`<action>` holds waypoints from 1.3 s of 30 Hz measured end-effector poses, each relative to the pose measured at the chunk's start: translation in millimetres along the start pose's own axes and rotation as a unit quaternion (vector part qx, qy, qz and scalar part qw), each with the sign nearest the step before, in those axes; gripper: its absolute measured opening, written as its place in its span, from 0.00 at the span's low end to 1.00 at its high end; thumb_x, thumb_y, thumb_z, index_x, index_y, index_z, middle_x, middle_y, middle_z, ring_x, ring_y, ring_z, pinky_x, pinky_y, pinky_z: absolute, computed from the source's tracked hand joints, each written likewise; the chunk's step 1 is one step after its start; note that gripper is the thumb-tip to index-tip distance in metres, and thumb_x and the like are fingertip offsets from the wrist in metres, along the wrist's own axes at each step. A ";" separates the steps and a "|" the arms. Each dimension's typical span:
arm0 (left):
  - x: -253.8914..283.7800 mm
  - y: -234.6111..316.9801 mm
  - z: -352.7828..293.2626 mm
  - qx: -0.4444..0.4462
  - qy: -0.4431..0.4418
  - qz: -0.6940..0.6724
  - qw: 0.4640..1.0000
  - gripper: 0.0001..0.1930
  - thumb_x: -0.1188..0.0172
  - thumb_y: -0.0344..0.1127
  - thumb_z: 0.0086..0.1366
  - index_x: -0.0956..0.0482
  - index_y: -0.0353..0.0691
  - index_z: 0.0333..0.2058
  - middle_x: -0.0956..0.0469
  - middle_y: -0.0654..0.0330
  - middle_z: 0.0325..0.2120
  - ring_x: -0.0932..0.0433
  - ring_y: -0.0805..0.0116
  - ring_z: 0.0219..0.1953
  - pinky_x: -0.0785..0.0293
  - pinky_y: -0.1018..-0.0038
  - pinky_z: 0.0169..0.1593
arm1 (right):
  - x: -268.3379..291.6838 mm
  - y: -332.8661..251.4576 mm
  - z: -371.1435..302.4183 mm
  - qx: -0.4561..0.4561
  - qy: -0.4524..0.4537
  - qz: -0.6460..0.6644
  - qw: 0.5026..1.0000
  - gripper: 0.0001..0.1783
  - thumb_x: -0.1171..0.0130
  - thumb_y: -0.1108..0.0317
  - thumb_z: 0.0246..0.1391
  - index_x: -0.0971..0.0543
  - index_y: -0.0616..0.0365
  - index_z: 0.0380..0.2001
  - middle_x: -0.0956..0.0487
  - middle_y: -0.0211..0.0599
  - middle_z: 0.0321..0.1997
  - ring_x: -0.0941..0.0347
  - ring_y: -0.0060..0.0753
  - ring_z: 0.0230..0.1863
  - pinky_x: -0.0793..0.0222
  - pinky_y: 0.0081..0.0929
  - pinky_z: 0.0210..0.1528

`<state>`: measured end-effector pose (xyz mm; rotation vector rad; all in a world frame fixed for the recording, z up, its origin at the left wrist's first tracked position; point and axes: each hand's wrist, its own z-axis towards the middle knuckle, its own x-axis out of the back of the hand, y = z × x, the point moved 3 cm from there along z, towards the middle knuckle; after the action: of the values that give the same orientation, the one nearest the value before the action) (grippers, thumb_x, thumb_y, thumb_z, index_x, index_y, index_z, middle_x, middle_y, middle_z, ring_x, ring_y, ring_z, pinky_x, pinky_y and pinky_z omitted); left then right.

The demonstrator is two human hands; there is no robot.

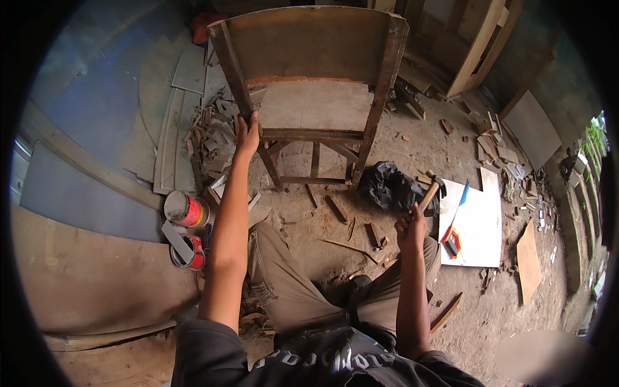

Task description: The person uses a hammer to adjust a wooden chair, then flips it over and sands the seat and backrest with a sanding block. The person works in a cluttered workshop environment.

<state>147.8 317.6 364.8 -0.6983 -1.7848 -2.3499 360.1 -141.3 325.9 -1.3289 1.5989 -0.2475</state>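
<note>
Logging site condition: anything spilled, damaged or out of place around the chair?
Clutter stands out. Wood scraps are heaped left of the wooden chair, and loose strips litter the floor on its near side, untidy for a workspace. A crumpled black plastic bag lies to its right. No spill is evident.

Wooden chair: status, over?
Left hand on brown wooden chair. Right hand gripping wooden-handled, dark-headed hammer. Crumpled black plastic bag near chair's lower right.

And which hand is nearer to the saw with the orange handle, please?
Right. The right hand, holding the hammer, is just to the left of the saw. The left hand is on the chair, much farther left.
</note>
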 end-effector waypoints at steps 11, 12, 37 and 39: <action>-139.0 21.8 -138.8 0.311 -0.106 -0.444 0.834 0.38 0.43 0.58 0.64 0.41 0.36 0.62 0.33 0.51 0.55 0.32 0.58 0.58 0.37 0.58 0.62 | 116.5 137.8 -6.2 -0.264 -0.057 -0.129 0.954 0.16 0.43 0.55 0.62 0.35 0.46 0.26 0.45 0.18 0.16 0.50 0.17 0.14 0.54 0.20 0.17; -153.0 29.6 -134.3 0.296 -0.136 -0.447 0.833 0.43 0.42 0.60 0.63 0.46 0.39 0.66 0.36 0.51 0.58 0.34 0.56 0.61 0.40 0.56 0.64 | 122.0 141.6 -5.1 -0.271 -0.049 -0.146 0.950 0.16 0.43 0.55 0.62 0.35 0.46 0.26 0.45 0.18 0.16 0.50 0.17 0.15 0.54 0.21 0.17; -177.5 42.1 -75.9 0.293 -0.147 -0.266 0.907 0.43 0.41 0.56 0.63 0.49 0.38 0.67 0.51 0.51 0.69 0.45 0.51 0.68 0.38 0.52 0.66 | 147.3 159.5 14.9 -0.251 -0.046 -0.198 0.946 0.19 0.37 0.55 0.57 0.32 0.50 0.21 0.38 0.23 0.13 0.44 0.22 0.11 0.50 0.25 0.14; -182.4 41.1 -81.8 0.287 -0.145 -0.277 0.906 0.41 0.41 0.54 0.65 0.48 0.39 0.67 0.50 0.51 0.68 0.45 0.50 0.68 0.37 0.53 0.65 | 148.7 154.8 8.0 -0.262 -0.030 -0.221 0.939 0.19 0.36 0.55 0.57 0.31 0.51 0.21 0.36 0.25 0.13 0.42 0.23 0.11 0.49 0.26 0.14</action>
<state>300.5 194.8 308.0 -0.5085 -2.9498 -1.8360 285.2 -203.2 134.4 -2.0897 1.3418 -0.0426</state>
